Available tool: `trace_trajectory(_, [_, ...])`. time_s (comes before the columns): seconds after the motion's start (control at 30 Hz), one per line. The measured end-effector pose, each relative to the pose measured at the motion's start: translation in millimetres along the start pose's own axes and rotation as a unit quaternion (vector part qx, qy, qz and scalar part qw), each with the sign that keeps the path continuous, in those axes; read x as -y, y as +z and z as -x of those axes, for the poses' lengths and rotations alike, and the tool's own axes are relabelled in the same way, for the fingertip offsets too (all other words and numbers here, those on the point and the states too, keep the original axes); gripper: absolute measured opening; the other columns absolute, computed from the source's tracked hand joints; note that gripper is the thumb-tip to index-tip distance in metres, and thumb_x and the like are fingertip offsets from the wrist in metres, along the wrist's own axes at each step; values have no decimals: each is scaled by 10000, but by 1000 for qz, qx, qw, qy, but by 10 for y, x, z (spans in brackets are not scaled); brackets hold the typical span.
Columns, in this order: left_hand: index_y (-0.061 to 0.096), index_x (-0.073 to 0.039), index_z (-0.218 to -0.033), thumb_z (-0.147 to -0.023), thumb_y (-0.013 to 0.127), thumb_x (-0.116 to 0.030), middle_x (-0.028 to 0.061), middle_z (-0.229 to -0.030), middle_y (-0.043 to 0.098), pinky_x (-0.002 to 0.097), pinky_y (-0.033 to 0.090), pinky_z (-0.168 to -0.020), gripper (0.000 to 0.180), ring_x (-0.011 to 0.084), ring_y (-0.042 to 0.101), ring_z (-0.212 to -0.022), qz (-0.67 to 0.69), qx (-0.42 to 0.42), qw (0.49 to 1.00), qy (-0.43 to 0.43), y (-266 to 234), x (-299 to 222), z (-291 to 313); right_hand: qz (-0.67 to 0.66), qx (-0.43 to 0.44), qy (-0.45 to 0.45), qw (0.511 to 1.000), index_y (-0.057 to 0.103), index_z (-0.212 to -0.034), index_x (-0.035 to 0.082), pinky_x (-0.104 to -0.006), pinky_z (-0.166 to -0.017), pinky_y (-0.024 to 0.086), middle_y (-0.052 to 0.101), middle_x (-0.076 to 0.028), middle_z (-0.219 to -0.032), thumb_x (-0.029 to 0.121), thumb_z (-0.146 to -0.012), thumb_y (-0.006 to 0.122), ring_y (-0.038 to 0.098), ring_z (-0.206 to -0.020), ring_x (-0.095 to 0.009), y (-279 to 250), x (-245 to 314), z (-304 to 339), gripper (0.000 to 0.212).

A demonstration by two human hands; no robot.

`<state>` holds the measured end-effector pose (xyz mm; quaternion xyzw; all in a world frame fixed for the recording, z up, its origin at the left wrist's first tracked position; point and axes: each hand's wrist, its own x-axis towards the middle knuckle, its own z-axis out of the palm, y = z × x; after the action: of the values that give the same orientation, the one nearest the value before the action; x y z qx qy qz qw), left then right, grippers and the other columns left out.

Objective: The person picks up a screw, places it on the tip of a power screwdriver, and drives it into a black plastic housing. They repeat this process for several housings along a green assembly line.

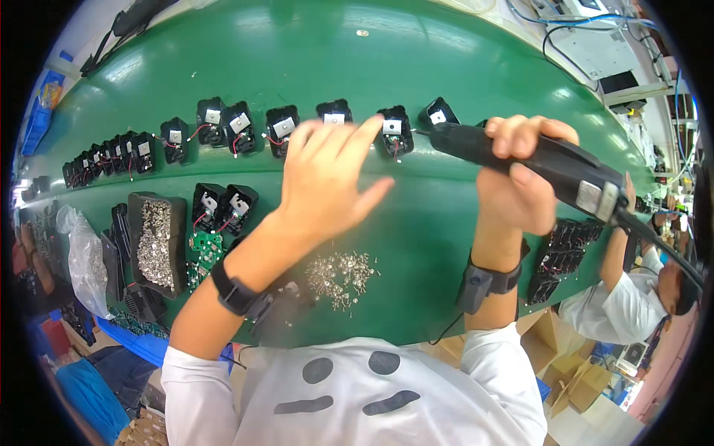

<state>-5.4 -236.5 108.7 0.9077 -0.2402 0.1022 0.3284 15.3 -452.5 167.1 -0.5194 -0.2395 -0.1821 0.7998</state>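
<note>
In my right hand (pixel 515 197) is a black electric screwdriver (pixel 468 145), gripped round its body and tilted with its tip toward the left. The tip is close to a black plastic housing (pixel 401 143) with a metal plate and short red wires. My left hand (pixel 323 178) has its fingers stretched out, the index fingertip by that housing's left edge; I cannot tell whether it touches. Behind its fingers a similar housing (pixel 334 111) is partly hidden. Another housing (pixel 439 113) stands just beyond the screwdriver. Loose screws (pixel 338 279) lie in a pile nearer to me.
More housings (pixel 175 140) form a row to the left across the green table (pixel 416 223). A black tray (pixel 178 245) of screws, green circuit boards (pixel 204 253) and a plastic bag (pixel 85 260) lie at left. Stacked black parts (pixel 565 253) are at right, near another person (pixel 621 305).
</note>
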Motion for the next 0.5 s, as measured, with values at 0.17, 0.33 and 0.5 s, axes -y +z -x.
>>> trace_trajectory(0.17, [493, -85, -1330, -577, 859, -408, 77, -1212, 543, 579, 243, -1095, 898, 257, 471, -1218, -106, 14, 994, -6, 259, 102, -309, -16, 7, 35, 999, 477, -1174, 2, -410, -833, 453, 574, -111, -858, -43, -687, 599, 563, -794, -228, 87, -257, 2, 504])
trace_trajectory(0.33, [541, -67, -1274, -572, 857, -426, 73, -1190, 574, 626, 218, -1101, 849, 253, 496, -1215, -119, 47, 992, -9, 414, 175, -354, -1, 6, 45, 999, 476, -1188, 4, -415, -843, 454, 574, -111, -856, -56, -686, 595, 569, -794, -225, 54, -367, 8, 520])
trace_trajectory(0.5, [579, -26, -1217, -587, 844, -386, 86, -1064, 623, 592, 252, -1097, 772, 239, 564, -1112, -100, 34, 994, 11, 459, 229, -346, -11, -5, 44, 999, 470, -1191, -1, -415, -830, 461, 572, -115, -850, -70, -681, 585, 570, -783, -221, 71, -410, 5, 528])
